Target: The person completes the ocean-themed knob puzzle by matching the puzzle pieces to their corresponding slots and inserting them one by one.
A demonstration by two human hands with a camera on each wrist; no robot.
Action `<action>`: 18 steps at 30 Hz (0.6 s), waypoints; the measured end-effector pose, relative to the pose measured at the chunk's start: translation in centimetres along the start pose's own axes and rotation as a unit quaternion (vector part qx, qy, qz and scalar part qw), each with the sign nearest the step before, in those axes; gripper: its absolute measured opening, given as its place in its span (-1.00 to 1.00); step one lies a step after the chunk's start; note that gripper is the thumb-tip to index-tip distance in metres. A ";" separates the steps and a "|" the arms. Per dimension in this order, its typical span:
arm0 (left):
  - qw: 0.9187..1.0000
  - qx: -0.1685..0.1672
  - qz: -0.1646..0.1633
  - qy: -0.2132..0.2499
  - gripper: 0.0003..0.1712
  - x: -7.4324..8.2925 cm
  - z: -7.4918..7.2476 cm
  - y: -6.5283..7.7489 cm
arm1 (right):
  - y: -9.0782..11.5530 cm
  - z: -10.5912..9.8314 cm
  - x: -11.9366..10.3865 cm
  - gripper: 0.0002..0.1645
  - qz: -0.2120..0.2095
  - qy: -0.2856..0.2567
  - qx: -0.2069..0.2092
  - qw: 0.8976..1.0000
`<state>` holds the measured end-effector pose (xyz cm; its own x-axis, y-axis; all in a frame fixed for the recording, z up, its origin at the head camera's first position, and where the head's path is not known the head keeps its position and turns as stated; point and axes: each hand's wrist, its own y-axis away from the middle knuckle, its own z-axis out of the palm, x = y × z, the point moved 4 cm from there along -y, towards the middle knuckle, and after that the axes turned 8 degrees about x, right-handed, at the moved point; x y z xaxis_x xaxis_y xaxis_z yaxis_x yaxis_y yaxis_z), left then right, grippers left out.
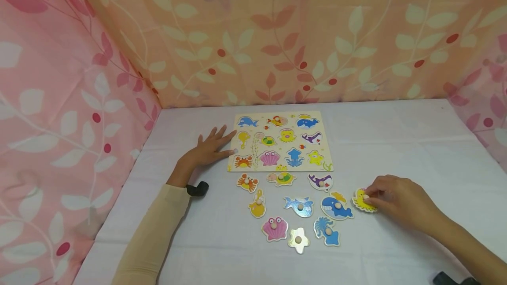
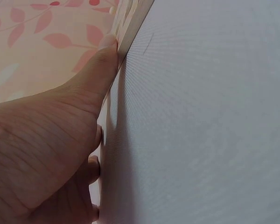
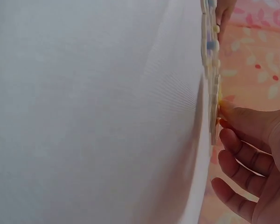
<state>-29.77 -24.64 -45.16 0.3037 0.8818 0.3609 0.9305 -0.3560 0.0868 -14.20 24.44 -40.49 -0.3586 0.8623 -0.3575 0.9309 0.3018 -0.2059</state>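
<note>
A wooden puzzle board [image 1: 273, 147] printed with sea animals lies toward the far side of the white table. My left hand [image 1: 206, 149] rests at its left side with fingers spread; the thumb [image 2: 105, 60] touches the board's edge. On the right, my right hand [image 1: 400, 199] pinches the knob of a yellow puzzle piece [image 1: 359, 201] between thumb and forefinger. In the right wrist view that piece [image 3: 214, 114] is seen edge-on, close to the cloth; whether it touches is unclear. Nearest to it is a blue whale piece [image 1: 344, 211].
Several knobbed pieces lie in front of the board, among them a crab [image 1: 245, 184], a turtle [image 1: 286, 180], a pink shell [image 1: 277, 233], a blue squid [image 1: 334, 237] and a shiny star [image 1: 303, 246]. Patterned cloth [image 1: 277, 34] hangs behind the table.
</note>
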 end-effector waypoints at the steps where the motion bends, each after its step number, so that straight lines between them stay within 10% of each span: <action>1: 1.000 0.000 -0.001 0.000 -0.08 0.0 0.0 0.0 | -0.1 -0.2 0.0 -0.75 -0.009 0.001 0.008 1.000; 8: 1.000 -0.003 -0.003 0.000 -0.10 0.1 -0.2 0.0 | -1.7 -1.6 -0.3 -0.70 -0.068 0.006 0.069 0.995; 18: 1.000 -0.005 -0.002 0.007 -0.09 0.2 -0.1 0.0 | -5.0 -2.1 -0.9 -0.74 -0.054 -0.020 0.054 0.997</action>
<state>-29.74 -24.52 -45.05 0.2964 0.8794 0.3726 0.9300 -0.3546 0.0971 -18.38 23.04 -37.27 -0.4603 0.8099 -0.3636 0.8749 0.3443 -0.3407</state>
